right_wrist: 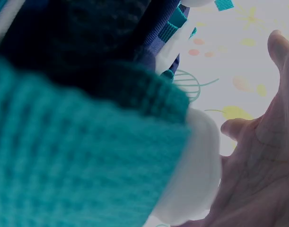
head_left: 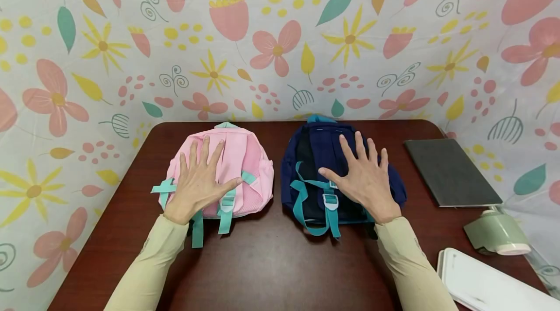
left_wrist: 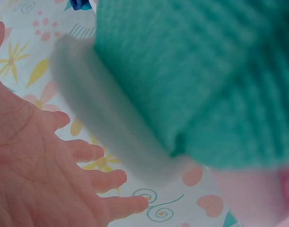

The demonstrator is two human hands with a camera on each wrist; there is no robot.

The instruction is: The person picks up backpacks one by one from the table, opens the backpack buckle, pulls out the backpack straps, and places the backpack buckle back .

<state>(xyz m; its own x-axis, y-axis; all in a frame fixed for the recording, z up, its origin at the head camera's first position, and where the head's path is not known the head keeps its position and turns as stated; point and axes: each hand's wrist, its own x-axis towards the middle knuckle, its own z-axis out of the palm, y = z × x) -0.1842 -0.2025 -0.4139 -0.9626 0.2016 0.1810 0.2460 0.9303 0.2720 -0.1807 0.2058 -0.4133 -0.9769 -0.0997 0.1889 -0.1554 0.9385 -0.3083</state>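
A pink backpack (head_left: 235, 153) with mint-green straps lies on the left of the table, its shoulder straps facing up. My left hand (head_left: 199, 182) is over it, fingers spread and palm down. Beside it lies a navy backpack (head_left: 325, 141) with teal straps, and my right hand (head_left: 367, 180) is over its right part, fingers also spread. In the left wrist view, a green strap (left_wrist: 182, 85) and pale buckle (left_wrist: 101, 113) loom close by the palm. The right wrist view has a teal strap (right_wrist: 78, 165) and white buckle (right_wrist: 196, 165) beside the hand. Neither hand grips anything.
A dark flat notebook-like item (head_left: 452, 172) lies at the right back of the brown table (head_left: 262, 267). In front of it are a pale green rounded object (head_left: 496, 233) and a white flat item (head_left: 494, 277). A flower-patterned cloth (head_left: 280, 92) hangs behind.
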